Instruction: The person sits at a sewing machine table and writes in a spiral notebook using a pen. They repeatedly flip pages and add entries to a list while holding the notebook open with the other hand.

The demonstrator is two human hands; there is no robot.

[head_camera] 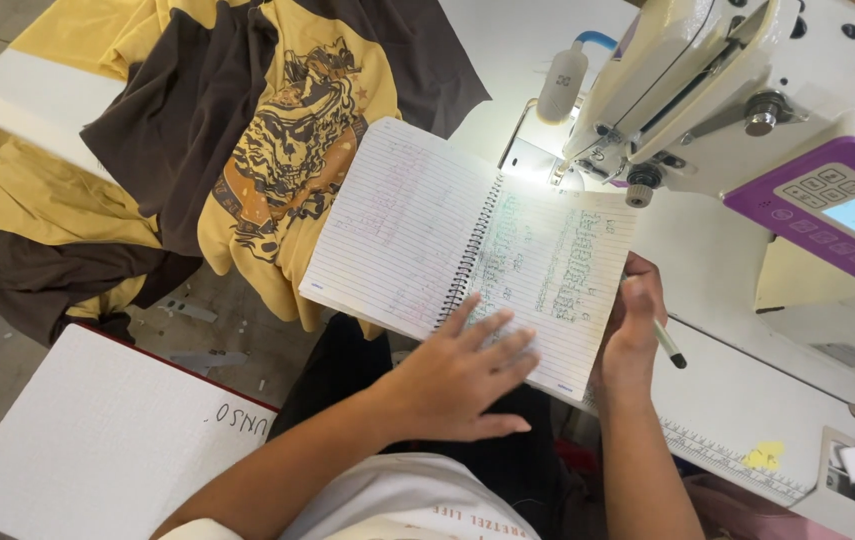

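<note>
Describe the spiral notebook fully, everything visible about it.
The spiral notebook lies open on the white sewing table, tilted, its wire binding running diagonally between two lined paper pages. The left page overlaps the yellow printed shirt; the right page, dense with handwriting, sits under the sewing machine lamp. The left hand rests flat on its lower edge; the right hand, holding a pen, touches its right edge.

Bare tabletop [737,385] right of notebook [417,230]; sewing machine [747,90] overhead behind.
</note>
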